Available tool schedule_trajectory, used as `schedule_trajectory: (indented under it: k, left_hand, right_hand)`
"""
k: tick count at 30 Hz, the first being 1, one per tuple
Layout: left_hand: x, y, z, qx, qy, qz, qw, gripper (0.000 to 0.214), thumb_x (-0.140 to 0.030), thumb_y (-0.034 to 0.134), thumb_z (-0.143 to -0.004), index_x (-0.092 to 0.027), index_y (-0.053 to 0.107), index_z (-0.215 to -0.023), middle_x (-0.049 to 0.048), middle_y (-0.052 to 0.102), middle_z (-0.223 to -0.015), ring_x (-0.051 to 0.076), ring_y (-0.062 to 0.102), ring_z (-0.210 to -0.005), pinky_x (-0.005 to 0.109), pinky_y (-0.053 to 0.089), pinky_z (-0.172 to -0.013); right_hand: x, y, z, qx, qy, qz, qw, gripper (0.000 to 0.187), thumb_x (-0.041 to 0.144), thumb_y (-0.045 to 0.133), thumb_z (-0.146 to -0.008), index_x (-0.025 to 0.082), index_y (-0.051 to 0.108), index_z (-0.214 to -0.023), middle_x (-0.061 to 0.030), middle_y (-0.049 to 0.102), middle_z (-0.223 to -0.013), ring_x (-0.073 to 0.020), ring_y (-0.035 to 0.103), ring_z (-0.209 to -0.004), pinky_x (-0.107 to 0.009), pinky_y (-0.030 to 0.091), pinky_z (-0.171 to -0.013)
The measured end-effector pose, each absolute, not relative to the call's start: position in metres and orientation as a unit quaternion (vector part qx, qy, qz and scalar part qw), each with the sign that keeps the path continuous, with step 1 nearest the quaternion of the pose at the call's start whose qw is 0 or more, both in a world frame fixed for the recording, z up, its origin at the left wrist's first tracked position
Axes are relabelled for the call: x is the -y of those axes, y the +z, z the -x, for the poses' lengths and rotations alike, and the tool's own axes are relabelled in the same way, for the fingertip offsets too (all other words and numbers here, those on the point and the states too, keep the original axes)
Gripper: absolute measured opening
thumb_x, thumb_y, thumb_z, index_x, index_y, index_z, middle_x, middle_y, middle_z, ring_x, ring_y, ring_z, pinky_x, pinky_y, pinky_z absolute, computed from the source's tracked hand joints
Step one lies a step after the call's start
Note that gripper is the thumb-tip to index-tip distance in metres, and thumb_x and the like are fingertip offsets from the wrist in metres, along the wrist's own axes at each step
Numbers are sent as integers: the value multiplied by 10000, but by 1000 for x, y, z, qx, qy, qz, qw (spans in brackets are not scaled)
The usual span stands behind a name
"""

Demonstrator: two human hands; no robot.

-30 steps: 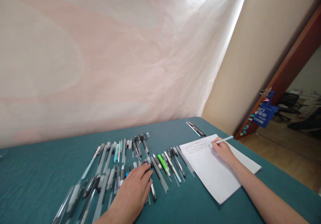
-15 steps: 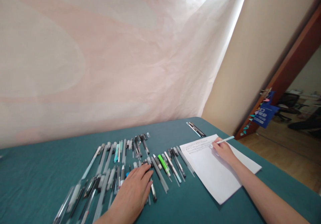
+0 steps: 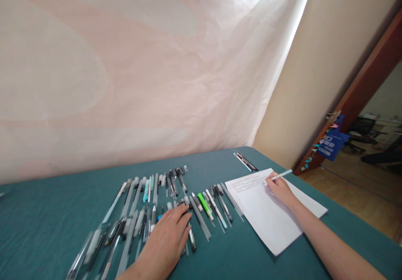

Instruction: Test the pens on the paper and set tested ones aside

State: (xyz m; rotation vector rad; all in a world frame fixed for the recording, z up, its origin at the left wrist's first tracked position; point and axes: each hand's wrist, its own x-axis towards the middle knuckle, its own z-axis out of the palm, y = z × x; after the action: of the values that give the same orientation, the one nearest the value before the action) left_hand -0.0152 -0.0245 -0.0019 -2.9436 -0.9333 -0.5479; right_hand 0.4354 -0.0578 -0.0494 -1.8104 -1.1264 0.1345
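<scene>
My right hand (image 3: 280, 189) is closed round a white pen (image 3: 282, 174), its tip on the upper part of a white sheet of paper (image 3: 270, 215) where a few lines of small writing show. My left hand (image 3: 167, 240) lies flat with fingers stretched out on the teal table (image 3: 47, 217), resting over the near ends of several pens (image 3: 147, 204) laid side by side. A green pen (image 3: 205, 205) lies among them, just right of my left fingertips.
Two or three dark pens (image 3: 246, 161) lie apart near the table's far right corner. A pale cloth backdrop (image 3: 141, 70) hangs behind the table. At the right an open doorway (image 3: 361, 116) with a blue sign (image 3: 331, 142) leads to another room.
My right hand and the pen have shifted very slightly along the written line. My left hand stays flat on the pens.
</scene>
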Motion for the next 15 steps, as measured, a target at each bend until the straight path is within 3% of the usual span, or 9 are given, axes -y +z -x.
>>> schedule_trajectory:
  k: [9,15]
  left_hand:
    - [28,8,16,296,-180,938,-12,303,-206,383,-899,-197,544,-1156,79,556,-1207,235,484,-1139,442,367,-984]
    - [33,14,20,315,-201,926,-48,287,-203,392,-899,-201,547,-1141,73,558,-1182,231,488,-1111,427,363,-979]
  right_hand:
    - [62,-43,-430,438,79,730,519,247,411,491,-764,188,496,-661,36,485,-519,-106,439,-456,-215,347,-444]
    - [34,-6,-367,533,137,664,505,361,501,435,-821,177,573,-900,-17,596,-628,-143,515,-547,-252,415,-545]
